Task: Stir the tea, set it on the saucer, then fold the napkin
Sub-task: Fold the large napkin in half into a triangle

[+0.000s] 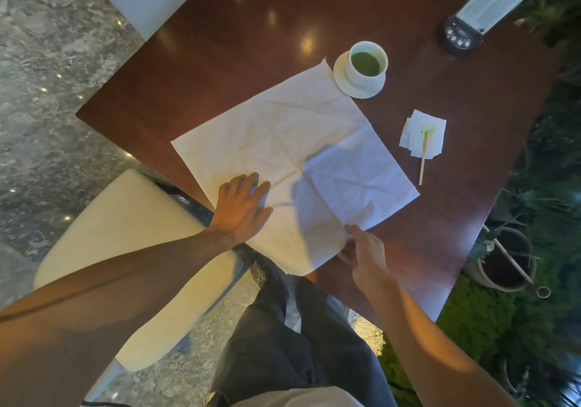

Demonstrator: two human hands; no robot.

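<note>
A large white cloth napkin (295,142) lies spread flat and creased on the dark wooden table (239,45). My left hand (242,208) presses flat on its near left part, fingers straight. My right hand (364,256) pinches the napkin's near edge, thumb on top and fingers under the cloth. A white cup of green tea (366,61) stands on a white saucer (342,81) just beyond the napkin's far corner. A wooden stir stick (423,158) lies to the right, its tip on a small stained paper tissue (423,133).
A menu stand on a black base (460,37) occupies the table's far right corner. A cream chair seat (132,249) is at my left. Plants and a dark pot (503,262) sit beyond the table's right edge. My legs are below the near edge.
</note>
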